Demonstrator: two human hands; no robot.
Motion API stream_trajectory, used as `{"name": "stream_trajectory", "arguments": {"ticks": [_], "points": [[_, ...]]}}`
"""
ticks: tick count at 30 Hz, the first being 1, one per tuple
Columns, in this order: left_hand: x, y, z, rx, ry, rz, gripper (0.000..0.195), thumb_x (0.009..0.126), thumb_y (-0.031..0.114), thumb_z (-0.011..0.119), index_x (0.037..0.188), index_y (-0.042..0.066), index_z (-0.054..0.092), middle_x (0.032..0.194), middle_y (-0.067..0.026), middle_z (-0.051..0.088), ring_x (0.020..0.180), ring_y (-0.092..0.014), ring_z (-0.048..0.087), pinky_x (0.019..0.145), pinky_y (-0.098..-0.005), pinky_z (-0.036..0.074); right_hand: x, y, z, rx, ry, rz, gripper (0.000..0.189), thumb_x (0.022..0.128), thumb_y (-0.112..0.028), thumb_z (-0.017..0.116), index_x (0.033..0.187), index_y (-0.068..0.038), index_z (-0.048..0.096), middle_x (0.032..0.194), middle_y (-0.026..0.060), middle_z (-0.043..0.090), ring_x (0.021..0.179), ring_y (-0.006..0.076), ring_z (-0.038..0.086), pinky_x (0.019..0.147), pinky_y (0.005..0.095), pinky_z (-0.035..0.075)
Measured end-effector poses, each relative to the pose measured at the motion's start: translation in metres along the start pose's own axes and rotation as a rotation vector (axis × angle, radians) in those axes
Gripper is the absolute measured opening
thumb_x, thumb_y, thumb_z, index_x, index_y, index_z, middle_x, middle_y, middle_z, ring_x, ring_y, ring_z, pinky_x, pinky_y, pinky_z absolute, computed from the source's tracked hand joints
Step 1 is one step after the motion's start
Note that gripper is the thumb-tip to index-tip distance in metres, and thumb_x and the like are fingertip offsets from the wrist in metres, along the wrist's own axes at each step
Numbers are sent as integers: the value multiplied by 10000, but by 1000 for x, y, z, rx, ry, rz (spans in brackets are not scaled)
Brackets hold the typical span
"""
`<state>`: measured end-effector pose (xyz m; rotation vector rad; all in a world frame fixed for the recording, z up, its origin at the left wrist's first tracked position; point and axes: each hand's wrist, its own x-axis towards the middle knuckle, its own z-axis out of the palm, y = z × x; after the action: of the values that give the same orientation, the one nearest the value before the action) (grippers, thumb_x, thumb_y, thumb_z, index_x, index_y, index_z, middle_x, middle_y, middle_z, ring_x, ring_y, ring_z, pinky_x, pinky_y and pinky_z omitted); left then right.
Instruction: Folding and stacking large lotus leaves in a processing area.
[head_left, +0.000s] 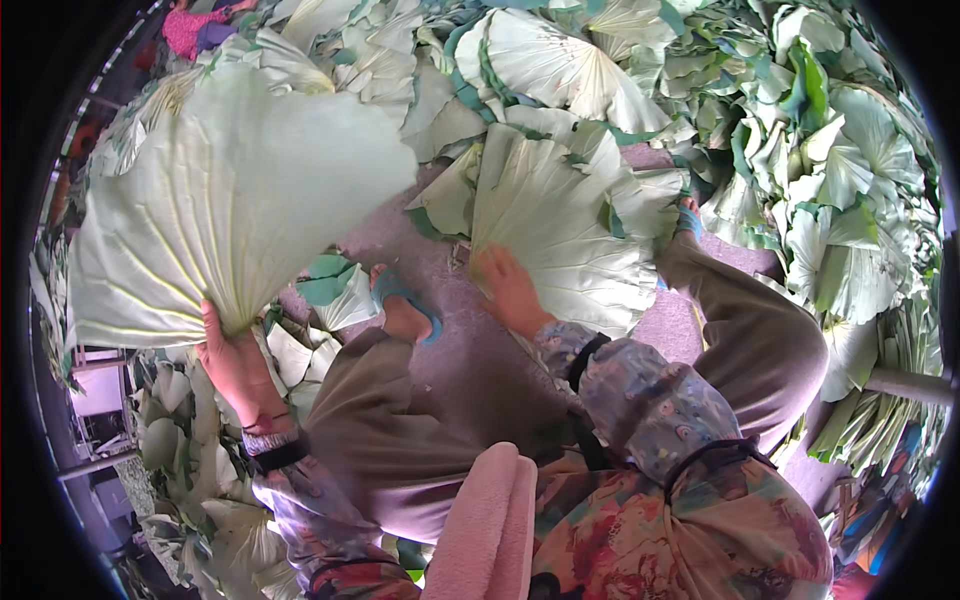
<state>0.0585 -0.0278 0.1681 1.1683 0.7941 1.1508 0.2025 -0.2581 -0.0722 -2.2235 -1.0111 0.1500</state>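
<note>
My left hand (232, 367) grips a large folded lotus leaf (240, 187) at its narrow lower corner, with the thumb over the ribs. Pale and fan-shaped, this leaf is lifted at the left, its upper right part blurred. Palm down, my right hand (510, 289) rests on the left edge of a folded lotus leaf pile (566, 217) on the floor between my feet. The fingers are stretched out and slightly blurred, with no leaf visibly pinched between them. How many leaves lie under that hand is hidden.
Heaps of folded lotus leaves (862, 165) surround me at the front and right, and more leaves (187, 450) lie at the left. A pole (911, 385) juts in at the right. Another person (196, 30) is at the far upper left. A pink towel (480, 525) hangs before my chest.
</note>
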Motion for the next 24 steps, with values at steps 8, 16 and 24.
{"name": "stream_trajectory", "arguments": {"ticks": [8, 16, 24], "points": [[-8, 9, 5, -117, -47, -67, 391, 815, 158, 519, 1141, -16, 392, 1139, -108, 450, 1021, -197, 435, 883, -352, 343, 18, 24, 47, -173, -85, 354, 832, 528, -230, 726, 1237, -130, 302, 1300, 112, 236, 1204, 335, 196, 934, 433, 262], [-20, 13, 14, -77, 61, -190, 424, 779, 193, 568, 1157, 84, 409, 1137, -44, 458, 1014, -167, 438, 841, -330, 339, 26, 28, 69, -270, -42, 446, 874, 532, -266, 726, 1264, -133, 268, 1317, 118, 209, 1223, 340, 148, 954, 462, 208], [-14, 12, 15, -184, 10, -187, 416, 777, 149, 568, 1155, 76, 410, 1114, -58, 479, 991, -172, 464, 828, -328, 370, 27, 66, 8, 620, 14, 375, 564, 659, -220, 617, 1155, -39, 417, 1062, 163, 499, 1022, 298, 463, 860, 352, 371]]}}
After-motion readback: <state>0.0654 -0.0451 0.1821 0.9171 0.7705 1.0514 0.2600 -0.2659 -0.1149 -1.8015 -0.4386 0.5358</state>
